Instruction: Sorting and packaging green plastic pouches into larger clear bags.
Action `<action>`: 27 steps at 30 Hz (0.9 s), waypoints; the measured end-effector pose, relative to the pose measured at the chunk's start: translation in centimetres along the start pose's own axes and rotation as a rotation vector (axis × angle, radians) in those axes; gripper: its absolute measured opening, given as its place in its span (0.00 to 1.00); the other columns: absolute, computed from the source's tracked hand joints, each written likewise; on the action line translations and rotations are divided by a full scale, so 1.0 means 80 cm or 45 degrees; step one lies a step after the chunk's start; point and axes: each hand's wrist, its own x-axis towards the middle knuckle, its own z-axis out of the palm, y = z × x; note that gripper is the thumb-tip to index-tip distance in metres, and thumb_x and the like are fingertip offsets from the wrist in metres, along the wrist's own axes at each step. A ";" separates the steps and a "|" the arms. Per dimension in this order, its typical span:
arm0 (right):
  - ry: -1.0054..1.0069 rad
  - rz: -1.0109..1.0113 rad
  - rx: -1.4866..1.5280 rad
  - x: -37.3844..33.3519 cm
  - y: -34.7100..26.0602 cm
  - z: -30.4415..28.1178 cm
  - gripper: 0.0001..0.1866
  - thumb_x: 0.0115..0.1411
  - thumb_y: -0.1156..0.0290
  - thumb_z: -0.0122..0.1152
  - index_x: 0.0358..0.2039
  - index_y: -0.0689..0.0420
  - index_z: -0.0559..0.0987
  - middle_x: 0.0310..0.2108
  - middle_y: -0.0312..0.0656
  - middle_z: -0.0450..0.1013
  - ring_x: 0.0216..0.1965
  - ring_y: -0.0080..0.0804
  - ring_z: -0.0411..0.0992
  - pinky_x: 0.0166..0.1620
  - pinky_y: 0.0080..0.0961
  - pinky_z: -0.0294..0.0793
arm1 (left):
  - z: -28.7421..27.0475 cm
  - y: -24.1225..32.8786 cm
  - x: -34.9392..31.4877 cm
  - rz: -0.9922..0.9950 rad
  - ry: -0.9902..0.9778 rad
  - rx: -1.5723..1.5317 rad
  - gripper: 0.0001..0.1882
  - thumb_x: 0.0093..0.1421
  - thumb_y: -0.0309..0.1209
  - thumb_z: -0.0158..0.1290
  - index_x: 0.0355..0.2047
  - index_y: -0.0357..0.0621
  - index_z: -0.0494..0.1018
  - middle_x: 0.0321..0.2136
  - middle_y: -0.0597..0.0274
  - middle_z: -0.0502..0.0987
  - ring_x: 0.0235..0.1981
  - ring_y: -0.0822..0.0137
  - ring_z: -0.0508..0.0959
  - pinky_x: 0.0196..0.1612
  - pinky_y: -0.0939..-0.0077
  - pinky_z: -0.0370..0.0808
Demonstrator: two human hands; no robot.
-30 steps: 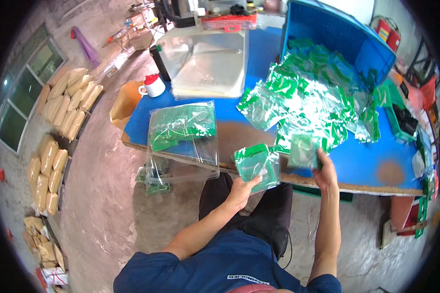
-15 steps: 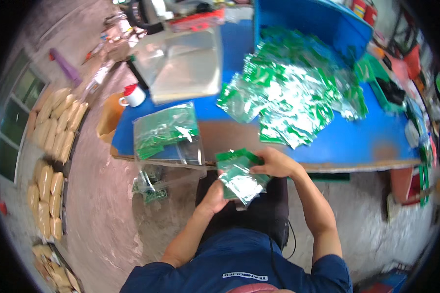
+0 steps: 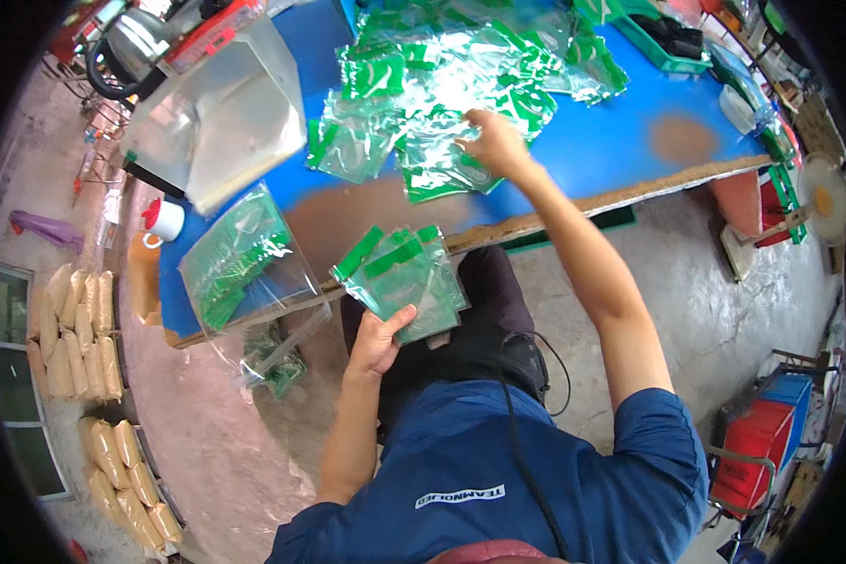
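My left hand (image 3: 376, 344) grips a fanned stack of flat green-and-clear plastic packets (image 3: 409, 282) above my lap, with the thumb on top. Out over the table, my right hand (image 3: 495, 147) is at the near part of a loose, shiny heap of similar packets (image 3: 432, 56). Its thumb and forefinger are apart, and nothing shows between them; the other fingers are partly hidden. To the left, a large clear bag (image 3: 240, 254) with green packets inside lies at the table's front edge, its end hanging over.
Clear plastic sheets (image 3: 240, 113) lie on the blue table (image 3: 630, 150), near a white mug (image 3: 166, 222) with a red top and a kettle (image 3: 139, 42). A green tray (image 3: 663, 47) holds dark things at the back right. Filled tan sacks (image 3: 73, 324) are stacked on the left.
My right hand has left the packets at my lap and moved forward to the heap. The packets in my left hand are now fanned apart. The whole view has turned and shifted.
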 end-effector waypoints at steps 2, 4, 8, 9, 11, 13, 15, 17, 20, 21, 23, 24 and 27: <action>-0.053 0.031 -0.234 0.026 0.067 -0.021 0.33 0.47 0.50 0.73 0.48 0.58 0.78 0.43 0.53 0.78 0.46 0.49 0.76 0.48 0.42 0.75 | 0.005 0.005 0.004 0.027 0.038 -0.130 0.26 0.62 0.27 0.58 0.60 0.38 0.65 0.53 0.59 0.74 0.52 0.63 0.76 0.56 0.64 0.74; -0.142 0.015 -0.352 0.030 0.079 -0.023 0.36 0.45 0.47 0.74 0.49 0.58 0.77 0.43 0.54 0.77 0.46 0.50 0.76 0.48 0.41 0.75 | -0.003 0.005 0.004 -0.035 0.073 -0.182 0.26 0.63 0.28 0.57 0.60 0.38 0.65 0.53 0.58 0.74 0.52 0.61 0.76 0.55 0.63 0.75; -0.164 -0.009 -0.349 0.035 0.053 -0.025 0.34 0.44 0.43 0.74 0.42 0.60 0.79 0.34 0.52 0.78 0.41 0.51 0.77 0.43 0.40 0.75 | -0.022 -0.011 0.013 0.036 0.125 -0.207 0.24 0.64 0.29 0.56 0.59 0.39 0.65 0.53 0.57 0.74 0.53 0.58 0.76 0.52 0.59 0.77; -0.209 0.060 -0.324 0.034 0.043 -0.027 0.32 0.47 0.44 0.73 0.40 0.60 0.80 0.31 0.50 0.78 0.38 0.50 0.78 0.40 0.39 0.75 | -0.021 -0.015 0.010 0.063 0.142 -0.207 0.24 0.64 0.29 0.56 0.59 0.39 0.65 0.53 0.57 0.74 0.53 0.58 0.76 0.52 0.59 0.77; 0.146 0.255 0.145 0.017 0.048 -0.030 0.25 0.54 0.50 0.69 0.37 0.61 0.81 0.28 0.50 0.78 0.32 0.46 0.78 0.36 0.36 0.75 | -0.013 -0.014 0.012 0.026 0.041 -0.186 0.24 0.64 0.29 0.57 0.59 0.40 0.66 0.53 0.57 0.74 0.54 0.59 0.75 0.57 0.58 0.75; 0.532 0.357 0.918 -0.014 0.008 -0.044 0.18 0.67 0.59 0.57 0.40 0.64 0.80 0.33 0.48 0.81 0.30 0.32 0.78 0.34 0.30 0.75 | -0.010 -0.022 0.019 0.010 -0.044 -0.437 0.24 0.63 0.29 0.58 0.58 0.41 0.67 0.53 0.58 0.75 0.56 0.59 0.74 0.60 0.58 0.72; 0.598 0.380 1.105 -0.058 -0.036 -0.031 0.18 0.69 0.60 0.53 0.43 0.65 0.77 0.36 0.43 0.79 0.33 0.25 0.74 0.37 0.27 0.74 | -0.014 -0.030 0.027 -0.065 -0.175 -0.805 0.26 0.61 0.28 0.59 0.60 0.46 0.67 0.56 0.58 0.73 0.60 0.56 0.71 0.66 0.53 0.63; 0.359 0.471 1.121 -0.126 -0.086 -0.007 0.19 0.70 0.60 0.52 0.48 0.65 0.74 0.42 0.42 0.76 0.42 0.25 0.70 0.46 0.27 0.71 | 0.013 -0.009 0.022 -0.112 -0.303 -0.994 0.27 0.62 0.29 0.58 0.61 0.46 0.65 0.58 0.56 0.71 0.62 0.55 0.68 0.68 0.49 0.60; 0.263 0.567 1.347 -0.194 -0.163 0.011 0.17 0.70 0.62 0.52 0.50 0.63 0.74 0.43 0.39 0.75 0.42 0.25 0.70 0.49 0.26 0.69 | 0.024 -0.006 0.016 -0.123 -0.253 -1.045 0.27 0.63 0.29 0.57 0.62 0.45 0.63 0.60 0.55 0.69 0.63 0.55 0.67 0.67 0.46 0.61; 0.252 0.684 1.615 -0.205 -0.174 0.015 0.15 0.70 0.64 0.53 0.49 0.62 0.75 0.42 0.37 0.75 0.41 0.26 0.71 0.49 0.25 0.69 | 0.023 -0.009 0.013 -0.113 -0.250 -1.051 0.27 0.63 0.29 0.57 0.62 0.45 0.63 0.60 0.55 0.69 0.63 0.55 0.67 0.67 0.46 0.61; 0.163 0.761 1.820 -0.221 -0.177 0.020 0.14 0.69 0.65 0.54 0.48 0.61 0.76 0.41 0.36 0.75 0.41 0.23 0.70 0.47 0.23 0.70 | 0.021 -0.016 0.008 -0.030 -0.127 -0.939 0.27 0.64 0.28 0.56 0.62 0.43 0.63 0.59 0.57 0.69 0.61 0.56 0.69 0.66 0.54 0.63; 0.075 0.843 2.023 -0.229 -0.177 0.021 0.12 0.69 0.66 0.55 0.47 0.61 0.77 0.41 0.35 0.76 0.41 0.21 0.70 0.45 0.22 0.70 | 0.019 -0.021 0.003 -0.038 -0.121 -0.944 0.27 0.64 0.28 0.56 0.62 0.43 0.63 0.59 0.57 0.69 0.61 0.56 0.69 0.66 0.54 0.63; -0.373 0.767 1.597 -0.228 -0.154 0.006 0.09 0.67 0.68 0.57 0.42 0.59 0.79 0.36 0.32 0.76 0.36 0.17 0.70 0.40 0.19 0.70 | 0.008 -0.020 0.006 0.154 0.097 -0.645 0.27 0.64 0.26 0.56 0.62 0.42 0.62 0.58 0.58 0.70 0.60 0.59 0.70 0.64 0.58 0.66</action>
